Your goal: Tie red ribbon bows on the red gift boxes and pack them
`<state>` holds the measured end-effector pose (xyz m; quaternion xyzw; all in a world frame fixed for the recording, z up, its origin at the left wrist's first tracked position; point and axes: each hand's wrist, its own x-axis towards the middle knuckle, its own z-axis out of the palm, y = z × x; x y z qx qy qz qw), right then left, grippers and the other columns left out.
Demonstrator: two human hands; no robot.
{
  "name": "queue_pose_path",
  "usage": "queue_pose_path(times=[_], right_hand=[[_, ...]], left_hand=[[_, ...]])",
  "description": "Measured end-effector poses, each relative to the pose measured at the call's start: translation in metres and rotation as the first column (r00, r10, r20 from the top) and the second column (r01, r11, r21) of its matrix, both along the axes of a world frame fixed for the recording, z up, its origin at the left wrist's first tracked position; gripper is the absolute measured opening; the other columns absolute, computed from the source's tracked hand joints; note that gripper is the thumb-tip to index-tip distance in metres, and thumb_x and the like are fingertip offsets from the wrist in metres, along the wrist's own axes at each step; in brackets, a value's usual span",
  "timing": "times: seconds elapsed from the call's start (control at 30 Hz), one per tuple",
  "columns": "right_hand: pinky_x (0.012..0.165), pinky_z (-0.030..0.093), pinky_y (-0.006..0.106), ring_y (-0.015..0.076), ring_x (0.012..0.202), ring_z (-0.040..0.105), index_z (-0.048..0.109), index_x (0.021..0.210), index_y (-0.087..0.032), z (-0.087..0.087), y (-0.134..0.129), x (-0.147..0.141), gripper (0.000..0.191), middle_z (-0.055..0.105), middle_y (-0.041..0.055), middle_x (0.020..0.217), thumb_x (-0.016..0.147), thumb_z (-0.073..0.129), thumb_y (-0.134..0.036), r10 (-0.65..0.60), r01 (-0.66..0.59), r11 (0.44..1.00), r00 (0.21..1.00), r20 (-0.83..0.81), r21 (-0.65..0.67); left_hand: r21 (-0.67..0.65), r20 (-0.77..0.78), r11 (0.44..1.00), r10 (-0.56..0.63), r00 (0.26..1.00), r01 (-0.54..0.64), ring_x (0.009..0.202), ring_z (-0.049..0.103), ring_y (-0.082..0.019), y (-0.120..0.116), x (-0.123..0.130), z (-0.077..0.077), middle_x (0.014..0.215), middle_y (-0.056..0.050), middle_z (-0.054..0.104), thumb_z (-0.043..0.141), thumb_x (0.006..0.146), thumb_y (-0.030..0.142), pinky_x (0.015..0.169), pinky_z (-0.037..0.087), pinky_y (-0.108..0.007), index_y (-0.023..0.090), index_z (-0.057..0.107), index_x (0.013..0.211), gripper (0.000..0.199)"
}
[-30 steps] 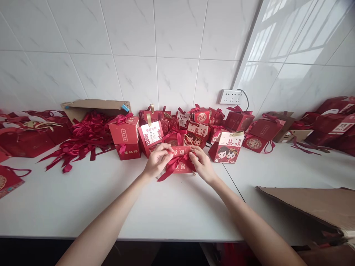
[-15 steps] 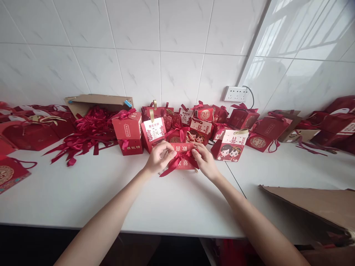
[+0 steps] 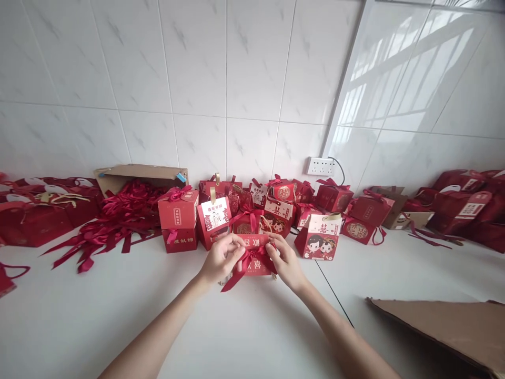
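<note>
A small red gift box [image 3: 258,269] with pale lettering lies on the white table in front of me, and a dark red ribbon [image 3: 252,259] is tied in a bow across it. My left hand [image 3: 223,258] pinches the bow's left loop between thumb and fingers. On the other side, my right hand [image 3: 284,261] pinches the right loop. One ribbon tail hangs down to the left, below my left hand. Twisted gold cord shows at the box's sides. The fingertips partly cover the loops.
Behind the hands stand several red gift boxes, among them a box with two cartoon faces [image 3: 320,239]. Loose red ribbons [image 3: 118,218] spill from an open cardboard box [image 3: 142,171] at left. A power strip [image 3: 320,166] is by the wall; a cardboard flap [image 3: 442,326] juts in at right.
The view has tilted upward, so everything sits lower in the picture. Both hands still hold the bow's loops, with little change in their grip.
</note>
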<state>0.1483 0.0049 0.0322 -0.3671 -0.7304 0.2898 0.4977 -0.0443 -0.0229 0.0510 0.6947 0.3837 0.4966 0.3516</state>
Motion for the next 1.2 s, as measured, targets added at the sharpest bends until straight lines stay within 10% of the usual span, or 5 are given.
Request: queue_pose_path(times=[1.2], right_hand=[[0.101,0.041,0.039,0.0237,0.118,0.051,0.069,0.085,-0.02,0.004,0.002,0.008,0.035,0.054,0.0081,0.127,0.088,0.044,-0.044,0.036,-0.035,0.999,0.999,0.026,-0.041]], left_hand=[[0.13,-0.072,0.973,0.203,0.977,-0.193,0.045,0.06,-0.013,0.011,-0.001,-0.002,0.049,0.006,0.057,0.058,0.078,0.032,0.049,0.044,-0.022,0.019,0.056,0.082,0.013]])
